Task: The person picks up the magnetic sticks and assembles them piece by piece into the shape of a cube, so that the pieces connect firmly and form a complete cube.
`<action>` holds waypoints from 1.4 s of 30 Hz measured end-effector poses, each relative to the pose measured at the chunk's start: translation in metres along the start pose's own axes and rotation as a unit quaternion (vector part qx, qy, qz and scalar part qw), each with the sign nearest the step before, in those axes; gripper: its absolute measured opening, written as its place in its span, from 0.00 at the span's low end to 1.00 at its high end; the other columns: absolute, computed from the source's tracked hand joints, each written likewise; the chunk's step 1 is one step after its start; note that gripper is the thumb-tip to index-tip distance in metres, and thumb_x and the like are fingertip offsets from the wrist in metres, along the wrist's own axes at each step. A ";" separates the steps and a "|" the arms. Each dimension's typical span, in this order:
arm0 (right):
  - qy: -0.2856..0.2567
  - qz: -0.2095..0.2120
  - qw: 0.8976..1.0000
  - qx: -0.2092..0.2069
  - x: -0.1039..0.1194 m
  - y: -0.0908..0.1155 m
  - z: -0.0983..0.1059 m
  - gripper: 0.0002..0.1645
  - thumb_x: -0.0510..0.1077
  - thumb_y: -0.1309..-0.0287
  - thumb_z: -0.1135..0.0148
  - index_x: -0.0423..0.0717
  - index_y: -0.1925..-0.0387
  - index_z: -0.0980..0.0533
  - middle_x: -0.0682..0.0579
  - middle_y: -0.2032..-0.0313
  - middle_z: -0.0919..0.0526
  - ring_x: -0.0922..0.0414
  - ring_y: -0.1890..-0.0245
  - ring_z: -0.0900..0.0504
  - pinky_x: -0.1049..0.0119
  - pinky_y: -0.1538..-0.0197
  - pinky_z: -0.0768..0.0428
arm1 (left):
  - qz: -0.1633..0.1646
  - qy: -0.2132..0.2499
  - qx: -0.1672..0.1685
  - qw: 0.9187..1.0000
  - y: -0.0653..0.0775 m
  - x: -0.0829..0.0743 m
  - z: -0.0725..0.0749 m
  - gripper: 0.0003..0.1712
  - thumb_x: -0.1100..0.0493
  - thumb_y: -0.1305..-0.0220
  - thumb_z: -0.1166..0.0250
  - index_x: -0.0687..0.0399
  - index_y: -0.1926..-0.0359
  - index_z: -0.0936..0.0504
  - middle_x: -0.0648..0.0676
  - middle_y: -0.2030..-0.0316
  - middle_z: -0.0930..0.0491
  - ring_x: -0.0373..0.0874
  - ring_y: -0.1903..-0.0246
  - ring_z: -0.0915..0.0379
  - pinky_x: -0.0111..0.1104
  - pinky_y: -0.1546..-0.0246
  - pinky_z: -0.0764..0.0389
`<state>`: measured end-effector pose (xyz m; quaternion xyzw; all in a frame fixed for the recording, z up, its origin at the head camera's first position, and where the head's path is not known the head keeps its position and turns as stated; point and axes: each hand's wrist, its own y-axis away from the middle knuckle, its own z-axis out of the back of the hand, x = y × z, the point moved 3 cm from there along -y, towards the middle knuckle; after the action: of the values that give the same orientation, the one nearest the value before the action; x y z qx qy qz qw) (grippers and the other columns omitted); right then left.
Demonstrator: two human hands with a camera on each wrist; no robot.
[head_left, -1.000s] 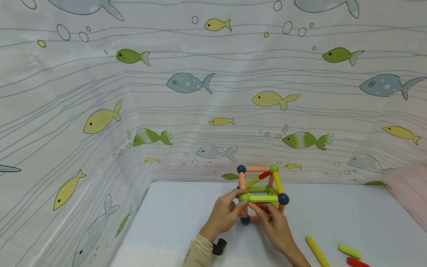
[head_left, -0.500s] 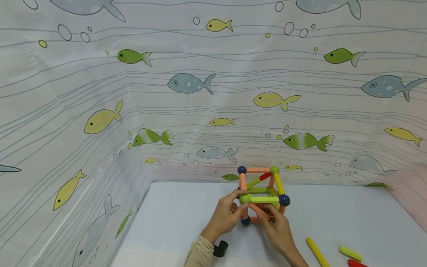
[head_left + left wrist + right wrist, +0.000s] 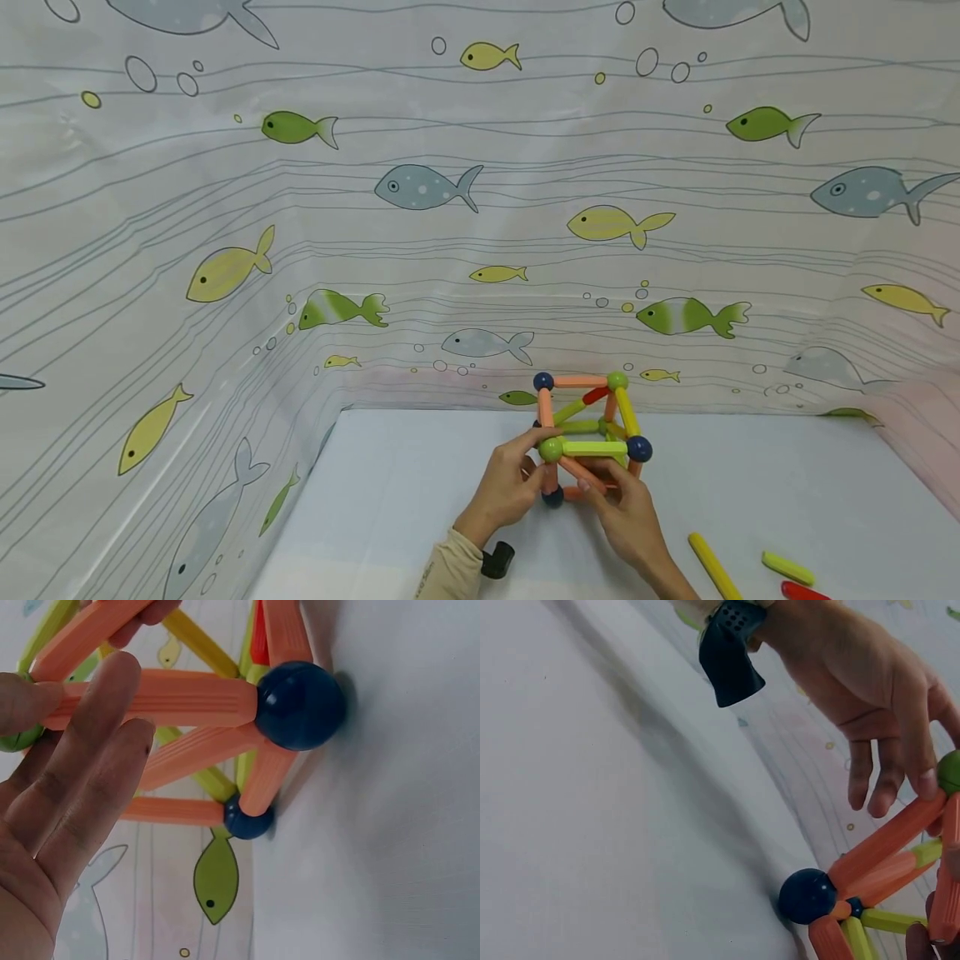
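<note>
A cube-like frame of magnetic rods and balls [image 3: 595, 448] stands on the white table. My left hand [image 3: 498, 487] grips its near left corner, thumb on the orange upright rod [image 3: 180, 703] just below the green ball [image 3: 551, 450], index finger behind that ball. In the left wrist view two of its fingers lie extended along the upright. My right hand [image 3: 626, 512] pinches a slanting orange rod [image 3: 583, 476] whose upper end meets the green ball. A dark blue ball [image 3: 300, 705] forms the bottom corner on the table.
To the right on the table lie a long yellow rod [image 3: 714, 567], a short lime rod [image 3: 787, 568] and a red rod [image 3: 804, 591]. A black wrist camera [image 3: 731, 660] sticks out from the left wrist. A fish-patterned sheet [image 3: 450, 250] rises behind the table.
My left thumb has slid down off the green ball onto the upright rod. The right hand keeps its pinch on the slanting rod, which has tipped slightly; the frame stays put.
</note>
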<state>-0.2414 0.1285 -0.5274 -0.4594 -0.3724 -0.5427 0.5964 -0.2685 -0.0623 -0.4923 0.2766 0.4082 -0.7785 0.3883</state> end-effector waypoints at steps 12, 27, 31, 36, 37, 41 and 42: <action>0.009 0.007 1.000 0.001 0.000 0.000 0.000 0.19 0.39 0.32 0.29 0.46 0.41 0.18 0.52 0.44 0.13 0.60 0.52 0.18 0.69 0.49 0.17 | 0.044 0.122 -0.003 0.992 0.002 0.002 -0.012 0.30 0.70 0.30 0.32 0.41 0.32 0.24 0.59 0.48 0.17 0.56 0.76 0.13 0.28 0.78 0.18; 0.219 -0.002 0.976 0.012 0.018 0.020 0.054 0.10 0.44 0.36 0.24 0.49 0.54 0.12 0.56 0.59 0.08 0.54 0.57 0.11 0.61 0.58 0.13 | 0.076 0.193 -0.029 0.978 0.004 0.002 -0.019 0.25 0.67 0.26 0.34 0.43 0.35 0.24 0.62 0.47 0.21 0.68 0.75 0.16 0.43 0.70 0.10; 0.311 -0.085 0.944 0.070 -0.002 0.016 0.095 0.19 0.55 0.36 0.24 0.45 0.54 0.14 0.54 0.60 0.10 0.54 0.59 0.14 0.49 0.54 0.15 | 0.075 0.192 -0.033 0.978 0.004 0.002 -0.021 0.24 0.67 0.27 0.33 0.44 0.35 0.24 0.63 0.48 0.21 0.67 0.75 0.16 0.43 0.70 0.10; 0.385 -0.129 0.906 0.121 -0.044 0.014 0.159 0.32 0.57 0.40 0.23 0.36 0.48 0.18 0.45 0.58 0.12 0.46 0.58 0.16 0.42 0.53 0.17 | 0.075 0.195 -0.030 0.977 0.004 0.002 -0.023 0.24 0.67 0.27 0.33 0.44 0.35 0.24 0.62 0.48 0.21 0.65 0.75 0.15 0.40 0.70 0.10; 0.390 -0.134 0.902 0.125 -0.052 0.015 0.172 0.33 0.57 0.41 0.22 0.35 0.48 0.18 0.43 0.58 0.12 0.45 0.58 0.16 0.41 0.54 0.17 | 0.073 0.195 -0.029 0.978 0.004 0.003 -0.023 0.24 0.67 0.27 0.33 0.44 0.35 0.24 0.62 0.47 0.21 0.65 0.75 0.15 0.40 0.70 0.10; 0.374 -0.167 0.900 0.150 -0.083 0.021 0.209 0.35 0.58 0.45 0.20 0.35 0.48 0.19 0.43 0.58 0.13 0.43 0.57 0.15 0.43 0.55 0.16 | 0.068 0.191 -0.029 0.979 0.003 0.003 -0.022 0.24 0.67 0.27 0.33 0.44 0.35 0.24 0.62 0.47 0.21 0.57 0.76 0.15 0.39 0.70 0.10; 0.365 -0.175 0.901 0.155 -0.089 0.023 0.214 0.35 0.58 0.46 0.19 0.36 0.49 0.19 0.44 0.59 0.13 0.44 0.57 0.15 0.44 0.55 0.15 | 0.066 0.189 -0.029 0.979 0.003 0.004 -0.022 0.24 0.67 0.27 0.33 0.44 0.35 0.24 0.62 0.47 0.21 0.54 0.76 0.15 0.39 0.70 0.10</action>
<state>-0.2189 0.3587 -0.5504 -0.0579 -0.2822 -0.7037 0.6494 -0.2655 -0.0463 -0.5073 0.4339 0.4778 -0.6723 0.3627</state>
